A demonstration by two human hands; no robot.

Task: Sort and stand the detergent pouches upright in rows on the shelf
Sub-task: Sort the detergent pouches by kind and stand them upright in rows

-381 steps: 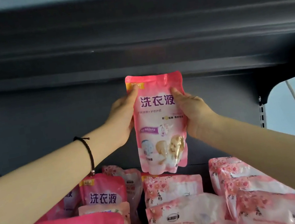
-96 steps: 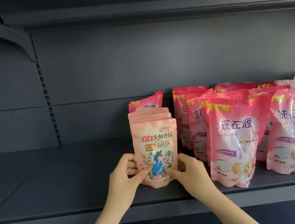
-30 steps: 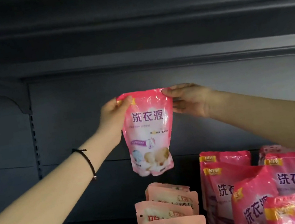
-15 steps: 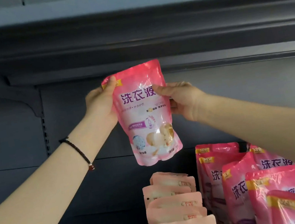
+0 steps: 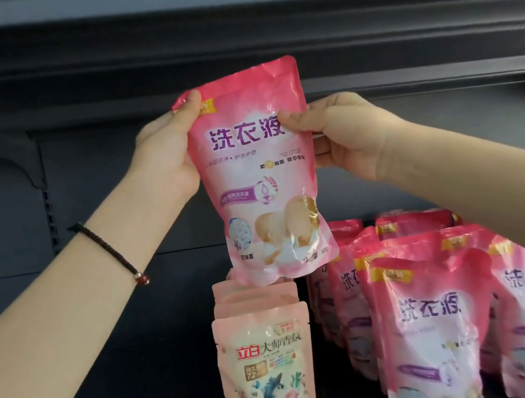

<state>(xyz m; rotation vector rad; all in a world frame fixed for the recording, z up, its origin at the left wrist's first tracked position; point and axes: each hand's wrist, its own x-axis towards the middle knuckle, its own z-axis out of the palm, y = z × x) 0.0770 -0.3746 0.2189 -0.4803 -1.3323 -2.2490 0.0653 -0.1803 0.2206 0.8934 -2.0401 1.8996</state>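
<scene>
Held pouch: a pink detergent pouch (image 5: pixel 257 178) is up in the air in front of the dark back panel (image 5: pixel 96 191), below the upper shelf (image 5: pixel 226 31) and above the stock.
Orientation: its long axis runs near vertical, sealed top up and base down. The printed face is toward the camera with the lettering upright, and the top edge rises toward the right.
Left grip: the left grip (image 5: pixel 166 161) pinches the pouch's upper left corner. Its thumb (image 5: pixel 192 101) lies on the front over the yellow tab, and the fingers are hidden behind the pouch. A dark cord bracelet (image 5: pixel 106 249) sits on that wrist.
Right grip: the right grip (image 5: pixel 348 136) pinches the right edge. Its thumb is pressed on the front beside the lettering and its fingers are curled behind.
Pouch against grips: the pouch hangs between the two, with most of its body below both.
Below: its base shows over the rear of a row of peach pouches (image 5: pixel 269 371) standing upright one behind another on the shelf (image 5: pixel 127 377). Whether the base touches that row cannot be told.
Right of that: rows of matching pink pouches (image 5: pixel 428 327) stand upright.
</scene>
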